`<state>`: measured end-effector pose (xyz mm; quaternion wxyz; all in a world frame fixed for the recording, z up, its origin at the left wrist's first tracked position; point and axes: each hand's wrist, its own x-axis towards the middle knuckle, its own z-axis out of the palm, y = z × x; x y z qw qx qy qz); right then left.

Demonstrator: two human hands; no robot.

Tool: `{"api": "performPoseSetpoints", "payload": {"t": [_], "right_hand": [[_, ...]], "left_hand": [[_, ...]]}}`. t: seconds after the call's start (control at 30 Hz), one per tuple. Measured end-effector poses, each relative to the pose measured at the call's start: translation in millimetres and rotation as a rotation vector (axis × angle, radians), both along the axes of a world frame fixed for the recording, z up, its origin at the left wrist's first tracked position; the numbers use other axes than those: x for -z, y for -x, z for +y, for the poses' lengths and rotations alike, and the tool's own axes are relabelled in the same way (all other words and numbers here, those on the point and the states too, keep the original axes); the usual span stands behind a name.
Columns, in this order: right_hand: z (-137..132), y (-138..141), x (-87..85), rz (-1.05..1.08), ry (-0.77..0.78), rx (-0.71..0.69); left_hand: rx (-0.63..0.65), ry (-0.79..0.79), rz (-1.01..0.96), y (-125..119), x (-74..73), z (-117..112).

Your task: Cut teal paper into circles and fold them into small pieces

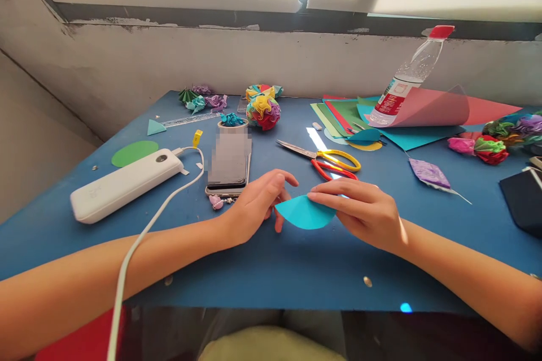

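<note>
A bright blue paper piece (305, 212), folded into a half-round shape with its curved edge downward, is held just above the table. My right hand (367, 211) pinches it at its upper right edge, thumb side hidden behind the fingers. At the paper's left corner is my left hand (263, 198), its fingers spread apart and partly curled. Whether those fingers touch the paper is hard to tell. Beyond both hands lie scissors (318, 158) with one yellow and one red handle, blades apart and pointing left.
Left are a white power bank (127, 185), a cable (146, 231) crossing my left forearm, a green paper disc (138, 153) and a phone (228, 161). Behind stand crumpled paper flowers (265, 110). At right, a bottle (409, 79) leans over coloured sheets (423, 138).
</note>
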<state>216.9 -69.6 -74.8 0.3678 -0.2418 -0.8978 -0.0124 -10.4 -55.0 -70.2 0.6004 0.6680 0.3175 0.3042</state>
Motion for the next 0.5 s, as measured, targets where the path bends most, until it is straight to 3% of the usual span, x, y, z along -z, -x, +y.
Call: {"api": "performPoseSetpoints", "payload": {"t": [0.13, 0.27, 0.5], "right_hand": [[2.0, -2.6, 0.2, -0.037, -0.083, 0.001], [4.1, -2.8, 0.3, -0.055, -0.093, -0.028], [2.5, -1.8, -5.9, -0.151, -0.187, -0.064]], "left_hand": [[0.049, -0.085, 0.211, -4.3, 0.3, -2.2], [0.040, -0.096, 0.219, -3.5, -1.9, -4.0], [0.140, -0.156, 0.233, -2.4, -8.3, -1.0]]}}
